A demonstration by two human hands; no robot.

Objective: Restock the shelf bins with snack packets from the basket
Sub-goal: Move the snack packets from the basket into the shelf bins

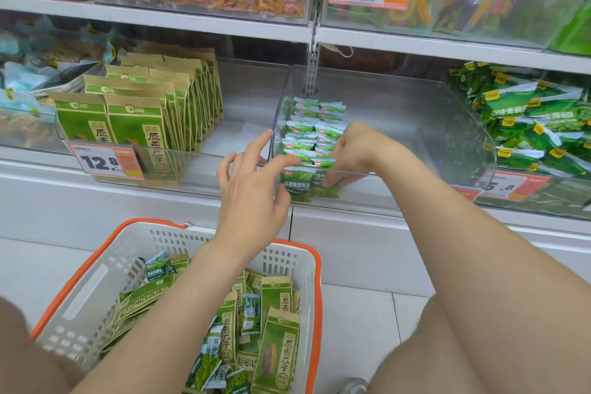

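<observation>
— Where are the hands?
— The right hand (355,153) is inside the clear bin (383,96), fingers curled round the front pea packet (323,190). The left hand (252,189) is spread wide and holds nothing, at the bin's front-left corner.
— And the stock?
— In the basket (315,281), below the bin's front; the left hand looks nearer. The packet row (307,137) runs front to back, upright.

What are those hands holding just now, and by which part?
The right hand grips the front green packets in the clear bin by their right edge, fingers curled round it. The left hand is spread open, holding nothing.
</observation>
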